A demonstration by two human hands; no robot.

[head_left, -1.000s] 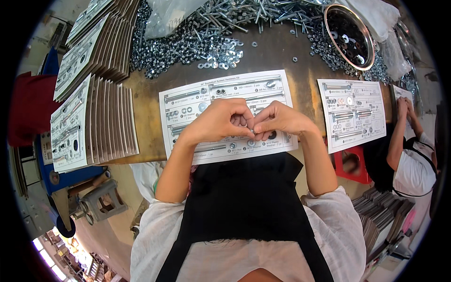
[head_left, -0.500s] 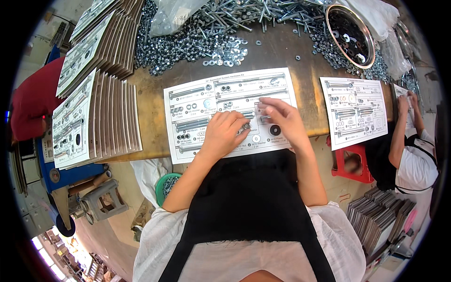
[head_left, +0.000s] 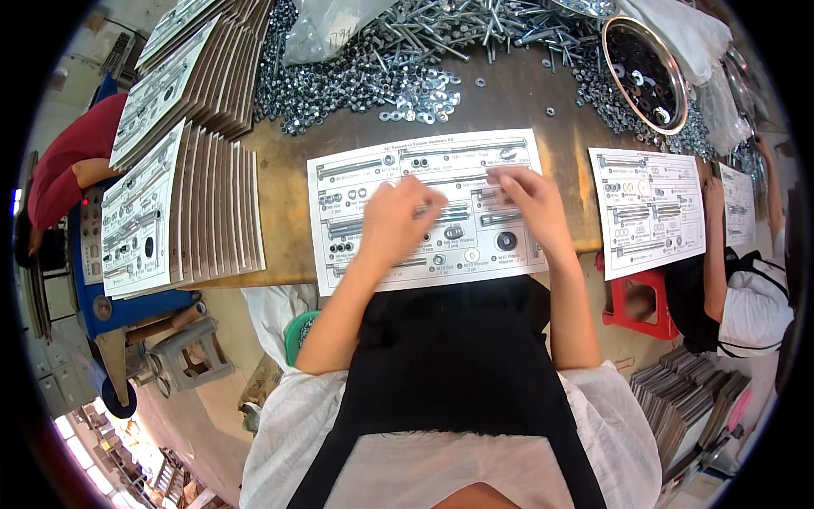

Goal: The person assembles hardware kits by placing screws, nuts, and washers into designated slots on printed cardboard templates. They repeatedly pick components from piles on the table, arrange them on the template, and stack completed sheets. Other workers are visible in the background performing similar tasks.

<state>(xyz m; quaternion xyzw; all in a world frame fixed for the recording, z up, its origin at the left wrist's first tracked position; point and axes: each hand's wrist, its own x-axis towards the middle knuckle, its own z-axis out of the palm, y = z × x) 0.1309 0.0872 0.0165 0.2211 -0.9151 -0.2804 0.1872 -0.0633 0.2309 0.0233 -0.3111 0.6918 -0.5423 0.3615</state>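
A white hardware card (head_left: 381, 146) lies in front of me at the table's near edge. It bears rows of bolts, nuts and washers; I cannot tell which are printed and which are loose parts. My left hand (head_left: 397, 222) is over the card's middle, its bent fingers blurred by motion, and whatever they may hold is hidden. To its right my right hand (head_left: 532, 204) hovers above the card's right side, fingers stretched leftward and apart, nothing visible in them. Below the hands, a black washer (head_left: 506, 242) and a pair of arc washers (head_left: 454, 232) show on the card.
Beyond the card lie heaps of nuts (head_left: 305, 93), flat washers (head_left: 424, 106) and bolts (head_left: 449, 32). Stacked cards (head_left: 216, 212) stand at left. On the right are a metal bowl (head_left: 607, 53) of black washers, another card (head_left: 600, 254) and a co-worker's arm (head_left: 715, 246).
My left hand has lifted up and away from the card's middle, uncovering the arc washers. My right hand's fingers have drawn closer together. The whole view has shifted slightly.
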